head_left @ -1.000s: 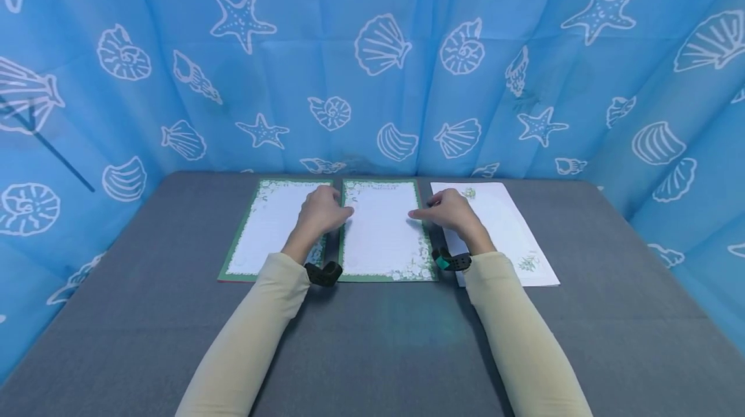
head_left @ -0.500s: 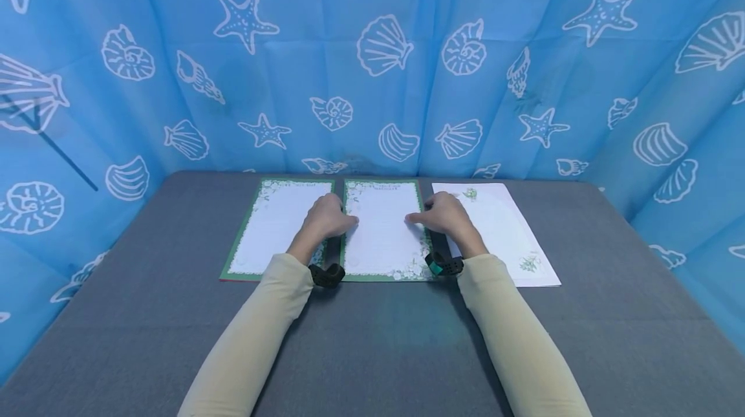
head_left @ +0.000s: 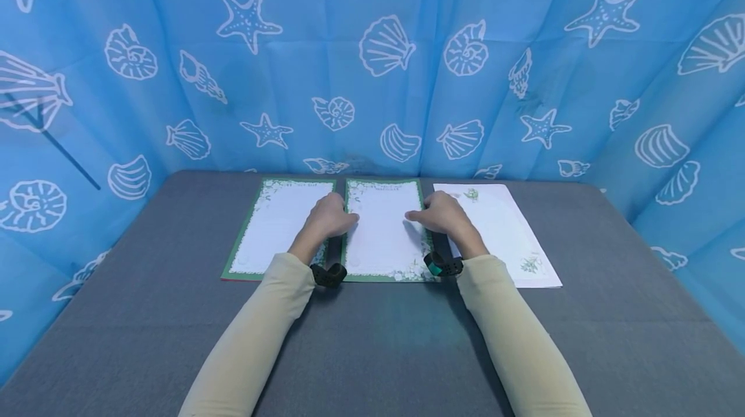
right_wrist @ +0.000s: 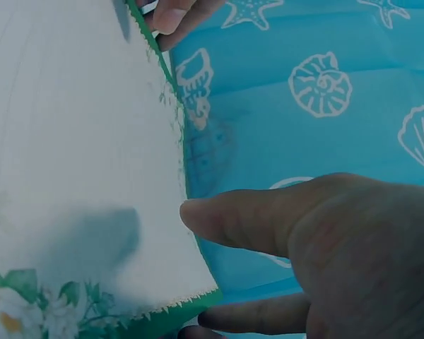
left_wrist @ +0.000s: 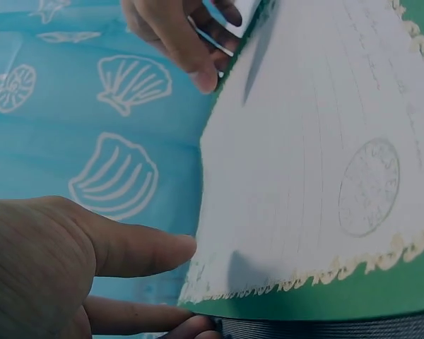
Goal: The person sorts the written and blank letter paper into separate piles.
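A stack of letter paper (head_left: 384,236) with a green, flowered border lies between my hands. At its left edge is my left hand (head_left: 328,215), the thumb (left_wrist: 148,248) held out straight above the paper and casting a shadow on it. The other fingers reach down to the stack's side. My right hand (head_left: 445,213) mirrors this at the right edge, with its thumb (right_wrist: 233,217) also raised over the sheet and the fingers low against the side. Neither thumb appears to press on the paper. The fingertips are partly hidden.
Left of the middle stack lies another green-bordered paper stack (head_left: 276,229), partly under my left forearm. On the right is a white paper stack (head_left: 500,226) with small green sprigs. All rest on a grey-covered table (head_left: 384,352); a blue shell-print curtain (head_left: 372,81) hangs behind.
Over the second both hands have moved slightly inward and down toward the middle stack's edges. In the last half second they are nearly still. The paper stacks keep their places.
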Demonstrator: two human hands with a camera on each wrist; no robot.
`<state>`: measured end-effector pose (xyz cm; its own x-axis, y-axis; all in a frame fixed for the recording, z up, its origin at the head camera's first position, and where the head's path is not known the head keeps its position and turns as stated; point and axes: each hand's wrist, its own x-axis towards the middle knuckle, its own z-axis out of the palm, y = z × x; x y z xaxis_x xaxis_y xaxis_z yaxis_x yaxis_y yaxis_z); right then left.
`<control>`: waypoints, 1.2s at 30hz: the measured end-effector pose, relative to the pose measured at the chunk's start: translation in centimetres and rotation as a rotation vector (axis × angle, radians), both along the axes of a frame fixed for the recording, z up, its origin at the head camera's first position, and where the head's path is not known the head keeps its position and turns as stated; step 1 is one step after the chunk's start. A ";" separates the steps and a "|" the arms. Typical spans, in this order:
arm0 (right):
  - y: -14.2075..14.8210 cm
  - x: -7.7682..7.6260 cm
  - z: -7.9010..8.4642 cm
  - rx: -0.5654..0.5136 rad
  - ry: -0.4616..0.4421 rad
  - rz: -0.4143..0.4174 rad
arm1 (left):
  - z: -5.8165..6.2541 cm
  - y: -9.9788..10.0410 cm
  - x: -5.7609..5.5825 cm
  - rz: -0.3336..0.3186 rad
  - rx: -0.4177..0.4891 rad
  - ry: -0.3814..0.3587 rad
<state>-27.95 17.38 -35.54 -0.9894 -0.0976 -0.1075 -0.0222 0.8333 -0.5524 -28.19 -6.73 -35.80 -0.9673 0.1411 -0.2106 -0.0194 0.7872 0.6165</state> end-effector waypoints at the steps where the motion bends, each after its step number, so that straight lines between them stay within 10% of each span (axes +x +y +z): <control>1: 0.0 0.1 0.1 -0.006 0.000 -0.003 | 0.0 0.0 0.0 0.004 0.004 0.001; 17: 0.1 0.6 1.5 -0.274 -0.026 -0.020 | 1.3 -1.0 0.5 0.060 0.130 0.052; 27: -1.4 1.0 2.1 -0.458 -0.033 0.081 | 3.2 -5.2 0.4 0.074 0.456 -0.113; 36: -3.6 1.2 1.6 -0.527 -0.064 0.173 | 3.9 -9.1 0.4 0.105 0.410 -0.130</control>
